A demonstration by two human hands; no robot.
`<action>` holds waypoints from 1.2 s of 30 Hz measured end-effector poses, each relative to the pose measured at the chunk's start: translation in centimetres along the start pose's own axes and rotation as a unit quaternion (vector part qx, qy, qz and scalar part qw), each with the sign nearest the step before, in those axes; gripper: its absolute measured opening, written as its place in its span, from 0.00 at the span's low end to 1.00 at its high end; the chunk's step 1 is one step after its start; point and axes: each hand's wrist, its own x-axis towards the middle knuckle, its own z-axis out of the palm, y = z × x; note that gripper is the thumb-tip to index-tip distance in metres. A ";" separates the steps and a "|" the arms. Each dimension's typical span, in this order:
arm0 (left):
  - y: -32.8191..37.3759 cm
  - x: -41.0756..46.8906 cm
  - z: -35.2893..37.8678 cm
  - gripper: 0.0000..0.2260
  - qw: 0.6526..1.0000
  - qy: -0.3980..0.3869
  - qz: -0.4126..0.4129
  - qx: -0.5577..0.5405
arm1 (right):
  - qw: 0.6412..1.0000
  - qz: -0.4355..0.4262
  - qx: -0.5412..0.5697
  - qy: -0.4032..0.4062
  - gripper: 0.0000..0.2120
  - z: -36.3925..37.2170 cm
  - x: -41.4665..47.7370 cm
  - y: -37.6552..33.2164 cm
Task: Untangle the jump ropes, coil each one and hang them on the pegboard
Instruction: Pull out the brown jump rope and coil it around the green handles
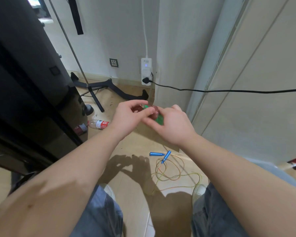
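Observation:
Both hands meet at chest height over the floor, holding a small bundle of a red and green jump rope. My left hand pinches the red coiled part from the left. My right hand grips the bundle from the right, with green showing under its fingers. Most of this rope is hidden inside the hands. A second jump rope, multicoloured cord with two blue handles, lies in loose loops on the floor between my feet. No pegboard is in view.
A plastic bottle with a red label lies on the floor at left beside a dark cabinet. A stand's legs and a power strip with a black cable sit near the wall. A door frame rises at right.

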 end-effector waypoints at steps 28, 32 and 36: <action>0.9 -0.5 2.4 0.05 0.987 0.068 -0.031 -0.140 | 0.894 0.084 0.425 0.117 0.01 -3.8 -0.5 -1.8; 0.9 -0.5 1.9 0.04 0.988 0.067 -0.022 -0.137 | 0.863 0.087 0.493 0.074 0.04 -3.9 -0.4 -2.2; 0.5 -0.5 1.8 0.05 0.991 0.058 -0.017 -0.119 | 0.842 0.132 0.521 0.050 0.04 -3.7 0.1 -2.0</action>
